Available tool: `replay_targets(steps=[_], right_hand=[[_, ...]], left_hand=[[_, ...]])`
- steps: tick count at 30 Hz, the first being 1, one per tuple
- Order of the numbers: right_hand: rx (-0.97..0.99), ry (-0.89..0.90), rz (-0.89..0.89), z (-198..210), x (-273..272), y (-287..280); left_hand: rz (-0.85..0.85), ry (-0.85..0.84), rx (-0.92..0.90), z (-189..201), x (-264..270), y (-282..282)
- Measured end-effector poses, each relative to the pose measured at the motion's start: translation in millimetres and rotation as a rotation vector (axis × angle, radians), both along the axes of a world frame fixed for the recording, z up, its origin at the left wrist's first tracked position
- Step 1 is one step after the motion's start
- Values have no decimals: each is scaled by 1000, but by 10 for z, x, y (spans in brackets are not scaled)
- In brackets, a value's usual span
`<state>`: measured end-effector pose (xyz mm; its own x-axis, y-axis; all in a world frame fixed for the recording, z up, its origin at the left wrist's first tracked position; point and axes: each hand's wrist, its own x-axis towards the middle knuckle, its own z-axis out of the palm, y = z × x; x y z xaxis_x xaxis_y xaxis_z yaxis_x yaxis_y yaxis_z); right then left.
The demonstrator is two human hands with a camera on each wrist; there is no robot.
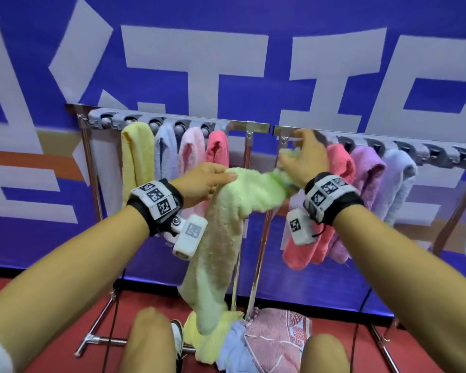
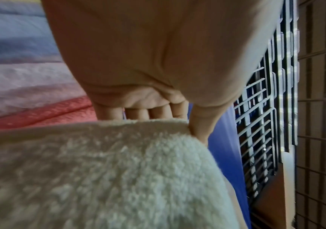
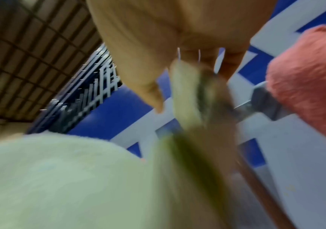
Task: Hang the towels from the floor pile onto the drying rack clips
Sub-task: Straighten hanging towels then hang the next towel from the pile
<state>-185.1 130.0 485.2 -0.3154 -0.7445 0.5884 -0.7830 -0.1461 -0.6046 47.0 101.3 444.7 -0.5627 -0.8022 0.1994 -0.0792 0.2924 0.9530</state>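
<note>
Left hand point(image 1: 202, 183): fingers and thumb curled over the folded top of a light green towel point(image 1: 221, 238). Right hand point(image 1: 303, 157): pinching the towel's far corner, raised just below the rack rail point(image 1: 258, 127). Towel: fluffy, draped between both hands, lower end hanging to the floor pile point(image 1: 253, 343).

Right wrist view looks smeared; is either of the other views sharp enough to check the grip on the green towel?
Right wrist: motion-blurred. Left wrist: sharper, left hand fingers behind the green towel. Head: mostly sharp, edges bent by the wide lens, right hand slightly blurred.
</note>
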Motion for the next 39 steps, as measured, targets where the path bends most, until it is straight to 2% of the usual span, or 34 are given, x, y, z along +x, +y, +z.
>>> replay_targets(steps=[2,4,6,11,13,16,18,20,22,26,30,33,37,39], right_hand=[[30,81,247,-55,275,6],[237,-111,539,-57,550,81],[350,-349,663,-81,664,50],[493,-408,695,-141,776,-104],[467,-463,698,-98,816,-126],[347,-559,610,2,767,-194],[295,-543,526,51,667,-210],[302,-455,498,42,589,-227],[350,-365,563,-8,632,-192],[461,-351,726,-105,955,-209],[529,-425,725,-151,1209,-387],[529,-465,719,-90,1356,-428],[480,-649,717,-60,1485,-655],[476,-671,711,-54,1601,-769]], left_hand=[[-36,-81,-48,153,-75,-32],[-64,-135,-71,258,-96,-59],[-64,-166,-62,307,-46,-76],[2,-119,-43,299,205,-131],[35,-96,-17,274,292,-184],[56,-107,20,187,469,-263],[67,-109,50,126,585,-309],[72,-60,64,92,662,-339],[63,-15,71,112,673,-334],[6,-28,65,196,538,-287],[12,-44,72,244,573,-313],[54,-42,100,241,791,-425],[72,-66,146,218,1098,-555],[74,-54,166,239,1234,-598]])
